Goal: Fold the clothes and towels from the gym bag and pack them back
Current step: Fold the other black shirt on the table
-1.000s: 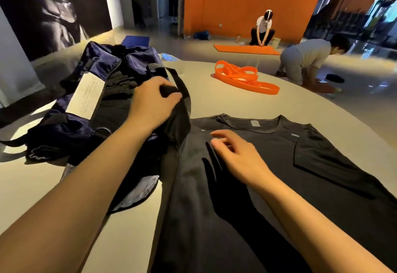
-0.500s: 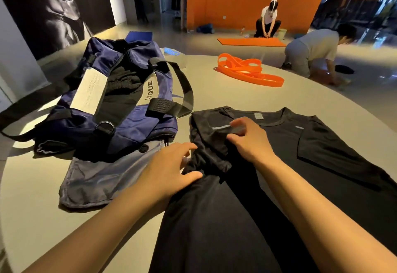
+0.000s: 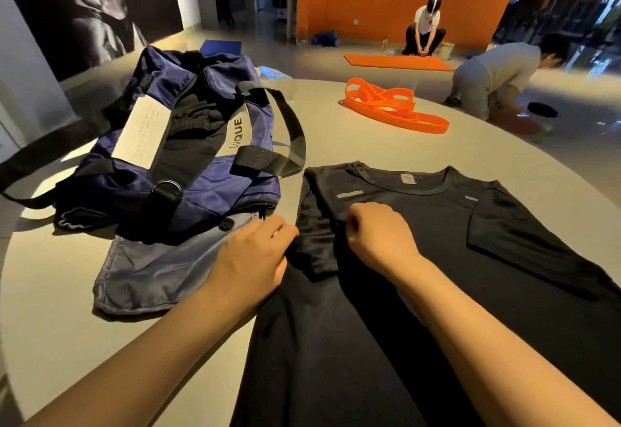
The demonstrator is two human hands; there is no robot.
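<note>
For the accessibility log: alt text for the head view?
Both hands work a black T-shirt laid flat on a round table: the right hand pinches its folded-in sleeve, the left hand rests at its edge. An open navy gym bag lies left.

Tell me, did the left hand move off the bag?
Yes. The left hand left the top of the gym bag, came toward the person, and now rests at the black T-shirt sleeve edge, beside the bag's near end.
</note>
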